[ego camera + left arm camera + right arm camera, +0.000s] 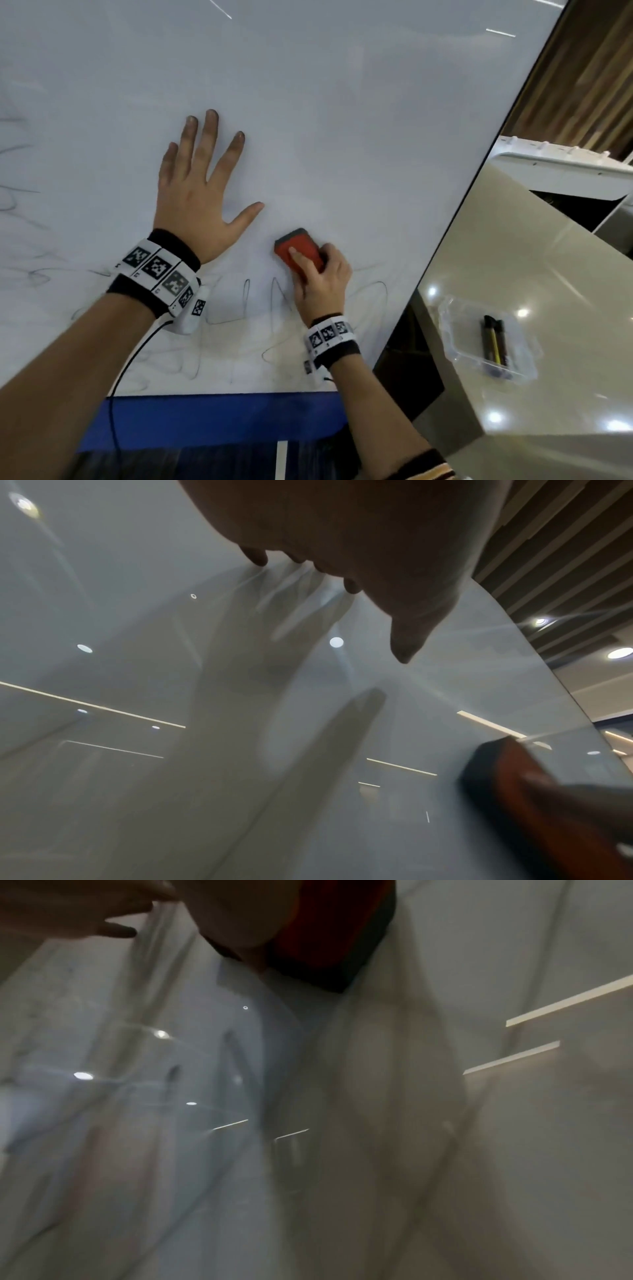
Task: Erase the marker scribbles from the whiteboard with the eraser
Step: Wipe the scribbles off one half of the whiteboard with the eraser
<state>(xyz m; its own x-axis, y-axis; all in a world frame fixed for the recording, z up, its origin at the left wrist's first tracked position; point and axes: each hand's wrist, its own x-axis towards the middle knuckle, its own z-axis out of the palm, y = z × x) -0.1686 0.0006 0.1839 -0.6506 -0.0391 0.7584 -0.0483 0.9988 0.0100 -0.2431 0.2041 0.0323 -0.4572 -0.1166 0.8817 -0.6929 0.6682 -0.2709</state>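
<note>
A large whiteboard fills the head view. Black marker scribbles loop across its lower part, and fainter smudged ones run along its left side. My right hand grips a red eraser with a dark felt edge and holds it against the board just above the scribbles. The eraser shows at the lower right of the left wrist view, and the eraser at the top of the blurred right wrist view. My left hand lies flat on the board, fingers spread, left of the eraser.
The board's right edge runs diagonally. Beyond it lies a glossy beige table with a clear plastic box holding markers. A blue strip runs under the board's bottom edge. A black cable hangs from my left wrist.
</note>
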